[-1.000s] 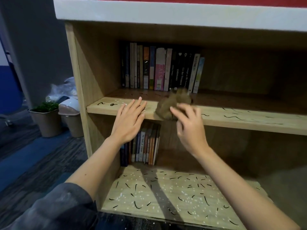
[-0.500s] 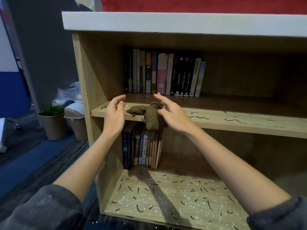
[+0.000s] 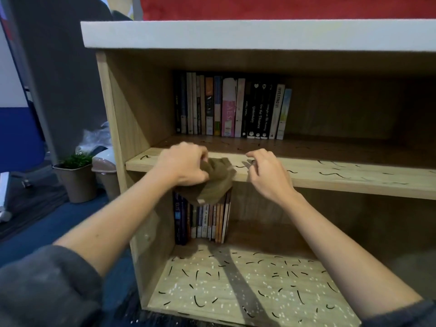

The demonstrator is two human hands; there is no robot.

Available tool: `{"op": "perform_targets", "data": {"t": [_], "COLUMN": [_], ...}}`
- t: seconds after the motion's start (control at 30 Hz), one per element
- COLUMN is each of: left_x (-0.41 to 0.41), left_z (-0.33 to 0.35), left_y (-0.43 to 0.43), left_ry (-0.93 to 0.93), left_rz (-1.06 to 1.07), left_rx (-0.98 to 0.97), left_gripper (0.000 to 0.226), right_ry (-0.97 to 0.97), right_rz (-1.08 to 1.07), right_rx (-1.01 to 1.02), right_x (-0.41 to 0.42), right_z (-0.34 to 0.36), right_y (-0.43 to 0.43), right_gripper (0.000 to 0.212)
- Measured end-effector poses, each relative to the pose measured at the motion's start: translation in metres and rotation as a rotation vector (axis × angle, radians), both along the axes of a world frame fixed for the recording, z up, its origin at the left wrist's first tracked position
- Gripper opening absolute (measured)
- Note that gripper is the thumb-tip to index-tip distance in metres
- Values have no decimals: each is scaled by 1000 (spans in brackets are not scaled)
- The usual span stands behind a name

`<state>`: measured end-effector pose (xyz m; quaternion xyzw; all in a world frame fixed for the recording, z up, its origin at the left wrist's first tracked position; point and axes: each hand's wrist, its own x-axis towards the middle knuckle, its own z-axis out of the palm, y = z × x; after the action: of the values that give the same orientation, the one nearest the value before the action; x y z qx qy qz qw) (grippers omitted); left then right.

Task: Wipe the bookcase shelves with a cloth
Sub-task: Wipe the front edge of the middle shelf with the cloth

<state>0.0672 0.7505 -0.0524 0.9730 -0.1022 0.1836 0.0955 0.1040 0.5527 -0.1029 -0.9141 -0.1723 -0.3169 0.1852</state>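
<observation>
A brown cloth (image 3: 215, 182) hangs over the front edge of the bookcase's middle shelf (image 3: 342, 178). My left hand (image 3: 182, 165) grips its bunched top with curled fingers. My right hand (image 3: 265, 172) hovers just right of the cloth, fingers loosely curled, holding nothing. Black squiggly marks lie scattered on the middle shelf. The bottom shelf (image 3: 247, 286) carries many black marks and white specks.
A row of upright books (image 3: 232, 107) stands at the back of the middle shelf; more books (image 3: 203, 220) stand on the bottom shelf's left. Left of the bookcase, on the blue carpet, sit a potted plant (image 3: 76, 178) and a small bin (image 3: 105, 171).
The cloth passed from my right hand to my left, which now grips it at the shelf's front edge. My right hand let go and drew off to the right.
</observation>
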Motion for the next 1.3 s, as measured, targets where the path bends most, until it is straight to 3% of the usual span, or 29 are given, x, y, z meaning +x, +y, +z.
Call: {"op": "perform_targets", "data": {"t": [0.1, 0.23, 0.33, 0.47, 0.53, 0.73, 0.83, 0.93, 1.0, 1.07, 1.17, 1.3], "left_x": [6, 4, -20, -19, -2, 31, 13, 5, 22, 51, 90, 98], "left_z": [5, -17, -21, -17, -12, -28, -33, -12, 5, 13, 7, 6], "left_y": [13, -2, 10, 41, 56, 56, 56, 71, 79, 82, 83, 77], "left_ry": [-130, 36, 8, -266, -291, 4, -57, -85, -174, -174, -34, 210], "left_rz": [64, -177, -313, -127, 27, 155, 64, -70, -19, 86, 212, 171], "left_rx": [-29, -33, -173, -368, -400, -181, -158, -388, -458, -358, -169, -283], "left_gripper": [34, 36, 35, 31, 34, 26, 26, 23, 28, 36, 41, 44], "right_ry": [6, 8, 2, -55, -34, -95, -116, -128, -122, -125, -147, -155], "right_rz": [-5, -18, 6, 85, 106, -28, -28, -14, -27, -54, -91, -119], "right_rx": [-16, -30, -57, -138, -179, -244, -228, -227, -227, -247, -257, -273], "right_x": [2, 2, -1, -1, 5, 22, 22, 25, 24, 24, 23, 25], "right_z": [-1, -3, 1, 13, 13, 4, 2, 0, 0, -2, -4, -1], "right_y": [2, 0, 1, 43, 66, 82, 84, 84, 84, 84, 84, 86], "right_gripper": [34, 32, 32, 32, 34, 37, 35, 34, 35, 39, 46, 44]}}
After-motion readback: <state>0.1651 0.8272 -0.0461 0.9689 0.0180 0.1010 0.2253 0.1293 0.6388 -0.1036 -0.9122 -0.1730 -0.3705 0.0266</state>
